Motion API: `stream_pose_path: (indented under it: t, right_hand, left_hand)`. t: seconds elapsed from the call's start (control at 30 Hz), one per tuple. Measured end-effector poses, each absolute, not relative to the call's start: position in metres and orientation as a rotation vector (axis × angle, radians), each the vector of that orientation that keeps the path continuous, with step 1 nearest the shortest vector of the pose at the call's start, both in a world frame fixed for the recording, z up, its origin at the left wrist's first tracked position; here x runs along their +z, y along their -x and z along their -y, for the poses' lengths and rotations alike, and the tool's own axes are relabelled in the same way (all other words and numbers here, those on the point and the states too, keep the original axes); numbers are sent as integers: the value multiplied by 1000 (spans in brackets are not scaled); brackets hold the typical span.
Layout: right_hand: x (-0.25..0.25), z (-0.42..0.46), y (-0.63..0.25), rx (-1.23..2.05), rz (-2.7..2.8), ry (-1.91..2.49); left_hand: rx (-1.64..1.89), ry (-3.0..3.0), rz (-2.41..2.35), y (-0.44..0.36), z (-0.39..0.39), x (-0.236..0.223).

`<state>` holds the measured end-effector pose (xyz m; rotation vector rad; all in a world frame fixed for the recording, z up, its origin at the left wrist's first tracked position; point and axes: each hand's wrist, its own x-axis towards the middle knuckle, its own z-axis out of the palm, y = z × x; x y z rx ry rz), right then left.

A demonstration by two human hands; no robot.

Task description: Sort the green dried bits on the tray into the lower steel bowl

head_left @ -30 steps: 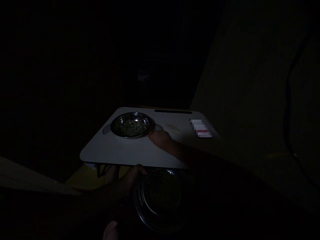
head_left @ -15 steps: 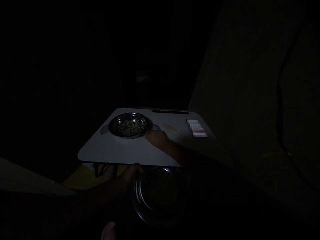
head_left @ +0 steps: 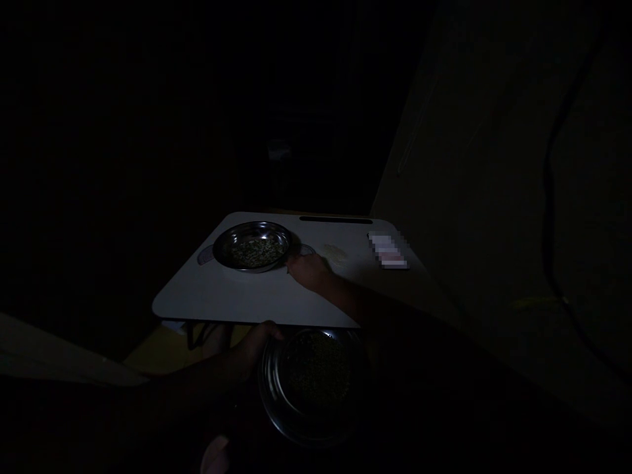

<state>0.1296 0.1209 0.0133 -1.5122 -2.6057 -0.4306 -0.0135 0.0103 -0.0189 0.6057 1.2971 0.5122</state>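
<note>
In dim light, a shiny metal bowl point(head_left: 232, 262) with small pale and greenish pieces stands on a white folding table point(head_left: 222, 296). My right hand point(head_left: 307, 271) is closed just right of this bowl, near its rim, and whatever its fingers hold is hidden. Below the table's near edge, a second metal bowl point(head_left: 276, 408) contains small green pieces. Its left rim is gripped by my left hand point(head_left: 257, 342), thumb over the top. A small pale pile point(head_left: 336, 254) lies on the table to the right of my right hand.
A blurred-out phone-like object point(head_left: 388, 251) lies on the table's right side. Along the far edge runs a dark slot point(head_left: 336, 220). A wall with a dark cable point(head_left: 549, 197) rises at the right. The surroundings are mostly too dark to make out.
Very little differs. My right hand stays closed beside the bowl on the table, and my left hand keeps its hold on the lower bowl. The view has shifted slightly.
</note>
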Motion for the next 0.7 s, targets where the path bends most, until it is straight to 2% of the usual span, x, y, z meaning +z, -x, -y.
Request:
stream_pose_path:
  t: [0.33, 0.7]
  right_hand:
    - [10, -122, -132, -527, 2600, 1467]
    - [20, -118, -131, -486, 2551, 1477]
  left_hand:
    - [527, -605, -1250, 14, -11, -23]
    - [543, -617, -1245, 14, -11, -22]
